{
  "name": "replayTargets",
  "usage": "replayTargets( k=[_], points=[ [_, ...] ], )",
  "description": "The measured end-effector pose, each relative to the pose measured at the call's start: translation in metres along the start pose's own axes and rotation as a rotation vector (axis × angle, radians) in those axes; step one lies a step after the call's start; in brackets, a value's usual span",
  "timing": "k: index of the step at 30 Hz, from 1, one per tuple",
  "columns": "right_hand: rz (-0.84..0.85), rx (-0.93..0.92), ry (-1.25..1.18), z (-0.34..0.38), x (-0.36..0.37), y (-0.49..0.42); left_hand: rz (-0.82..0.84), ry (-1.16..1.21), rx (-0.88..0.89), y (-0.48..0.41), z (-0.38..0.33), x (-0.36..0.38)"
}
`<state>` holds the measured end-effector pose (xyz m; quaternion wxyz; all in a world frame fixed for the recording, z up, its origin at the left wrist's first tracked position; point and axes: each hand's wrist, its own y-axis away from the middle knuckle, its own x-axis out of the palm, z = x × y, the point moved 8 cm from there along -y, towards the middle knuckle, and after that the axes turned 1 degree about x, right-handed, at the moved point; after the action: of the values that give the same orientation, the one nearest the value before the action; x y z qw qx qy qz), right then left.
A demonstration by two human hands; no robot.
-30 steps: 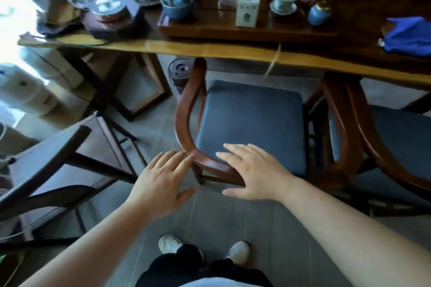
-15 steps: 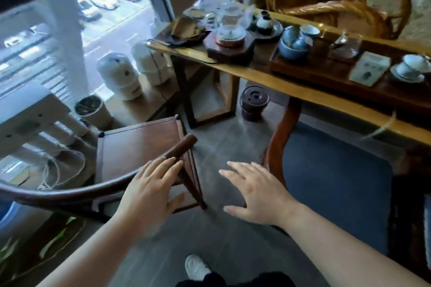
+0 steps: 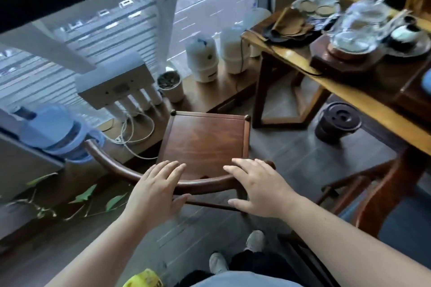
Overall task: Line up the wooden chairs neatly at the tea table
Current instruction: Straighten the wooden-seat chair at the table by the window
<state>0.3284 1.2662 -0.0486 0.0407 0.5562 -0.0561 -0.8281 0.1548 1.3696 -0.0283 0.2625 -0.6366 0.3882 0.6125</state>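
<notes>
Since the earlier frames your view has swung left, away from the cushioned chair, so that the dark wooden chair now sits squarely below you with both hands over its curved back rail. From the left: a blue water jug lies tilted against the window ledge, with green leaves trailing on the floor beneath it. Next comes a white filter unit with cables looping down beside the chair, then a small pot and two pale canisters on the ledge. Your left hand is spread flat, fingers extended and slightly apart, thumb below the rail; it closes on nothing, and whether the palm touches the wood cannot be told. The chair's square seat faces the window, its front corners near the ledge, its back rail toward you. Your right hand is likewise open, fingers straight over the rail's right end, thumb pointing left beneath it. The chair stands apart from the tea table, off the table's left end and turned away from it. A dark round lidded container rests on the floor under the table edge. On the tabletop sit a glass teapot on a dark stand, a brown cloth and small cups. At lower right, part of a second chair's frame shows beneath the table.
</notes>
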Motion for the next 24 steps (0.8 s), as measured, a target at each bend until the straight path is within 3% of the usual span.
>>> replayTargets(
  k=[5,12,16,24],
  points=[
    [0.089,-0.114,0.01,0.01,0.007,-0.053,0.027,-0.012,-0.052,-0.02,0.021,-0.003],
    [0.299,-0.148,0.001,0.027,0.036,-0.081,0.092,-0.024,0.039,-0.03,0.05,0.012],
    [0.513,-0.056,-0.048,0.027,0.058,-0.089,0.117,-0.049,0.092,-0.033,0.083,0.022],
    [0.618,0.153,-0.072,0.053,0.086,-0.113,0.216,-0.008,0.255,-0.042,0.146,0.041]
  ],
)
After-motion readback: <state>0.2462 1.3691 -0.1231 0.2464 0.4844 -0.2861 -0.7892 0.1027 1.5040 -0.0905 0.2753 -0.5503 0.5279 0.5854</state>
